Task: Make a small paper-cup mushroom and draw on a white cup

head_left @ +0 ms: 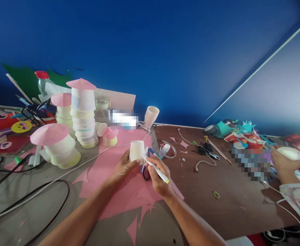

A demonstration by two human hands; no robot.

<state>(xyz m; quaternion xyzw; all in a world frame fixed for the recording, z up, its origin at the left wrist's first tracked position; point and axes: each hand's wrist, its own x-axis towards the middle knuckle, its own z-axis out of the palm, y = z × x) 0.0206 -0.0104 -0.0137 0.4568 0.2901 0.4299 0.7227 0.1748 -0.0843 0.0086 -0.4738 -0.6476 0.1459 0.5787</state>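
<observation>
My left hand (127, 164) is closed round the side of a white paper cup (137, 149), which stands upside down over the pink paper (95, 191). In my right hand (160, 176) is a white marker (160, 173) with a yellow end, held like a pencil. Its tip meets or nearly meets the right side of the cup, where faint yellowish marks show. Behind my right hand lie a blue pen (153, 152) and scissors (146, 173), partly hidden. A white glue bottle (164, 150) is just to the right.
Stacked cups with pink paper cone roofs (83, 112) stand at the left, among cables. A cup stack (151, 115) leans by the blue wall. Keys (208, 149) and pink scraps lie rightward. Another person's hand (284, 164) holds a white cup at far right.
</observation>
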